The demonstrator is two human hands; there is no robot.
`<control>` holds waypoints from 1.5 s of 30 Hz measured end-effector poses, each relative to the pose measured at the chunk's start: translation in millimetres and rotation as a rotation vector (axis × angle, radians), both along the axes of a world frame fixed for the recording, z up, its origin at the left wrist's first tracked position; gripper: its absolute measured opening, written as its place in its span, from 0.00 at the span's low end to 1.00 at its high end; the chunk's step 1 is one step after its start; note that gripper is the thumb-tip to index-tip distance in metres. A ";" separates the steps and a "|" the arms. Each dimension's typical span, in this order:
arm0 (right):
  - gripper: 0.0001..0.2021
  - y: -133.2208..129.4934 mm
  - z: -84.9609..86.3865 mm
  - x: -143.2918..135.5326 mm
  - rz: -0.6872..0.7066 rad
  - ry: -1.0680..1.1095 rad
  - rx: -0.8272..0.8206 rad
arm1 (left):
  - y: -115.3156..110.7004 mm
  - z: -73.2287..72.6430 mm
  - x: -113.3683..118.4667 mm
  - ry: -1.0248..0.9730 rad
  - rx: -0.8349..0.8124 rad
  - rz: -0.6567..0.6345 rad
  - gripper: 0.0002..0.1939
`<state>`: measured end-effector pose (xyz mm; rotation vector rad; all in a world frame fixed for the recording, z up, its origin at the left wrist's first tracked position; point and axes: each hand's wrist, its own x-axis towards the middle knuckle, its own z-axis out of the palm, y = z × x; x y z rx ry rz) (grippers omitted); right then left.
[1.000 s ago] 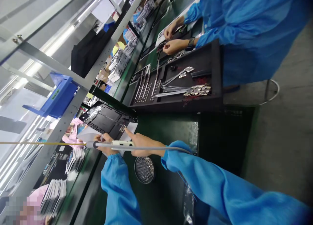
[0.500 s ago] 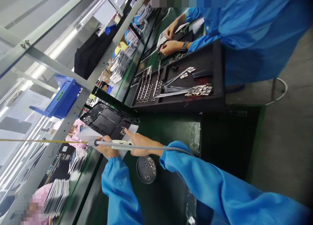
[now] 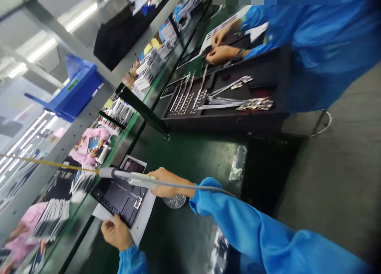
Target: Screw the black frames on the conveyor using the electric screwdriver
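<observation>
An open black tablet housing (image 3: pixel 119 200) with small metal parts and a thin strip on it lies over a white sheet (image 3: pixel 145 214) on the green bench. My left hand (image 3: pixel 117 232) is closed on the housing's near corner, thumb over the rim. Beside the sheet's right edge is my right hand (image 3: pixel 171 182), its fingers partly hidden behind a pale hanging tool, so its grip cannot be made out. That tool, which looks like an electric screwdriver (image 3: pixel 141 180), hangs on a yellow cord across the view. A round dish of small shiny pieces (image 3: pixel 175 201) sits partly behind my right wrist.
A black divided tray (image 3: pixel 226 125) holds ribbon-like strips and small parts. Beyond it, a co-worker in blue (image 3: pixel 321 55) handles parts. Stacks of white-edged panels (image 3: pixel 52 220) line the conveyor (image 3: pixel 89 204). A blue bin (image 3: pixel 76 93) hangs on the metal frame.
The housing has come down and turned flatter. My left hand has moved down its near edge; my right hand has drawn its extended finger back from the metal parts. The view has shifted.
</observation>
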<state>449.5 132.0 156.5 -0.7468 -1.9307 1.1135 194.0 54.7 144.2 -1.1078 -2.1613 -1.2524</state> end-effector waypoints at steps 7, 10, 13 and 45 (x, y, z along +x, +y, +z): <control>0.03 -30.3 -21.5 -53.9 0.138 0.115 -0.302 | -81.3 -75.8 -26.1 -0.160 -0.331 0.168 0.06; 0.05 -36.2 -39.9 -74.9 0.163 0.191 -0.352 | -103.7 -95.6 -31.5 -0.204 -0.411 0.138 0.11; 0.07 -40.5 -54.9 -87.5 0.109 0.174 -0.322 | -120.4 -97.5 -24.9 -0.076 -0.402 0.027 0.13; 0.07 -65.3 -105.0 -148.1 -0.116 0.349 -0.218 | -93.5 -127.4 10.4 0.050 -0.599 -0.667 0.10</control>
